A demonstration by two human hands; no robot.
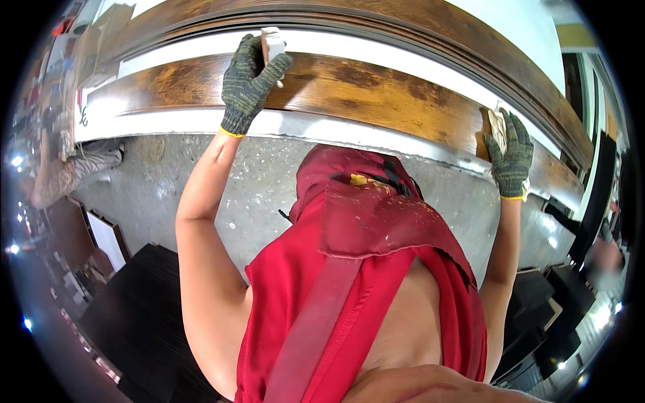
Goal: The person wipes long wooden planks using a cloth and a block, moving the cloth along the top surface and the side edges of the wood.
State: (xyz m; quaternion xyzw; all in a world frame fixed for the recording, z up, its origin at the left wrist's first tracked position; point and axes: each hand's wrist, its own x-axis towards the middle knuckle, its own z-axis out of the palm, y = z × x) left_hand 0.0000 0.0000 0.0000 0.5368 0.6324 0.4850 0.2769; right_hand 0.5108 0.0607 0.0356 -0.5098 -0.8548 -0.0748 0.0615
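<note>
A long brown wooden board (349, 84) with dark mottled patches and a glossy finish lies across a white work surface (302, 126) in front of me. My left hand (247, 84), in a dark green knitted glove with a yellow cuff, is closed on a small brown-and-white pad (272, 46) at the board's far edge. The pad's exact kind is unclear. Near the board's right end, my right hand (512, 154), gloved the same way, grips a crumpled off-white rag (497, 131). Part of the rag is hidden under the palm.
Beyond the board run more long brown mouldings (403, 23). A concrete floor (259, 174) lies below the work surface. Dark stacked panels (141, 316) stand at the lower left, more dark boards (531, 302) at the lower right. Another person's arm (50, 168) shows at far left.
</note>
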